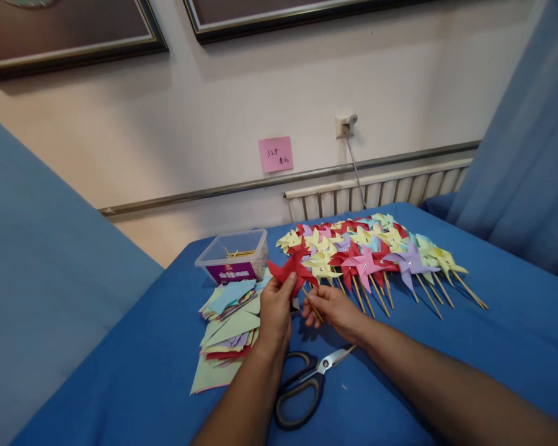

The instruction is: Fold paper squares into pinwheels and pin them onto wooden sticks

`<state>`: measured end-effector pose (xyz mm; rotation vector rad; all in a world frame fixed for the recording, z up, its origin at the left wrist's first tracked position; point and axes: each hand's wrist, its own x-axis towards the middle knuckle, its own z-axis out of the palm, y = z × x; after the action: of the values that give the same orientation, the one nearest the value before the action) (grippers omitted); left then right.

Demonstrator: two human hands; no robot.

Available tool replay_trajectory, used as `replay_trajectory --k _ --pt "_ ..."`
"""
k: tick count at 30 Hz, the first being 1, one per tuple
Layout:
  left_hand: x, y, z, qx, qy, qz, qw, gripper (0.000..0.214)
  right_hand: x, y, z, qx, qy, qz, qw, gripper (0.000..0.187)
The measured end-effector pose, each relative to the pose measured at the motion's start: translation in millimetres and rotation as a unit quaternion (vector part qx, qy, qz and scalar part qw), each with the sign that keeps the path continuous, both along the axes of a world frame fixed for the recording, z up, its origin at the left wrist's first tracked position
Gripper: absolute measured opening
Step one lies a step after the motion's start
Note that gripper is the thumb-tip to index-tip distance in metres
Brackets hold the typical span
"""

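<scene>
My left hand (275, 308) is closed on the edge of a red paper pinwheel (292, 267), just above the blue table. My right hand (331, 308) pinches the pinwheel's thin wooden stick (312, 303) beside it. Both hands sit close together in front of a large heap of finished pinwheels (372, 251) in red, yellow, pink, purple and pale blue, their sticks pointing toward me.
A stack of cut coloured paper (227, 331) lies left of my hands. A clear plastic box with sticks (234, 255) stands behind it. Black-handled scissors (307, 379) lie under my wrists on the blue tablecloth (493, 347). Behind is a wall with a radiator, and blue curtains hang at both sides.
</scene>
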<state>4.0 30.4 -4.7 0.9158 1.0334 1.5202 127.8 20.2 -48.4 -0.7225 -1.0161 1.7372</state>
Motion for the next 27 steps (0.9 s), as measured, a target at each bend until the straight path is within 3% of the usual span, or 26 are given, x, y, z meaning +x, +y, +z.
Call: replay_trajectory --k 5,9,16,27 --pt "-1 0 2.0 -0.003 -0.010 0.017 1.000 0.031 3 1 -2.7 0.009 0.000 0.026 1.000 0.042" --pt "-2 0 6.3 -0.020 -0.030 0.014 0.999 0.032 8 6 -2.8 -0.012 0.024 0.003 1.000 0.041" --pt "2 -3 6.1 -0.069 -0.023 -0.074 0.995 0.034 15 9 5.9 -0.053 0.129 -0.048 0.989 0.035" --pt "5 -5 2.1 -0.091 -0.031 -0.118 0.988 0.030 17 7 10.2 -0.038 0.137 -0.054 0.988 0.030"
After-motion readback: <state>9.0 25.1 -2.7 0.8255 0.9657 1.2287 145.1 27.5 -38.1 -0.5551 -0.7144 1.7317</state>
